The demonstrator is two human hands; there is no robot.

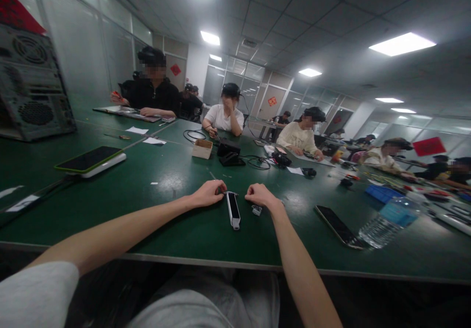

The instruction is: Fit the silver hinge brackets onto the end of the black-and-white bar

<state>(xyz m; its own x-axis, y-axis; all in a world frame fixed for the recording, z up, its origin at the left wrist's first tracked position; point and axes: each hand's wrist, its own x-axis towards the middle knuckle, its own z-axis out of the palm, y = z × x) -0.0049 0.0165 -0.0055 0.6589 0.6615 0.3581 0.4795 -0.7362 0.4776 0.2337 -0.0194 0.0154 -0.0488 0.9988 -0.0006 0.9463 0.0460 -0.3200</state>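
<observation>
Fingers of the left hand [208, 194] curl closed at the tip of a black-and-white gadget [233, 210], grip unclear; the right hand [262, 195], also curled, could nudge the small part [256, 210] away.

On the green workbench [165, 215], a smartphone [334, 225] lies beside a plastic water bottle [389, 222] at right; at left, another phone [88, 159] rests on a white base [105, 165], near a computer case [31, 85].

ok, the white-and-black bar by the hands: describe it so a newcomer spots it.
On the green table, near the front edge, look between the left hand and right hand. The bar lies there lengthwise, white with a black face; the small grey part to its right is much shorter.
</observation>
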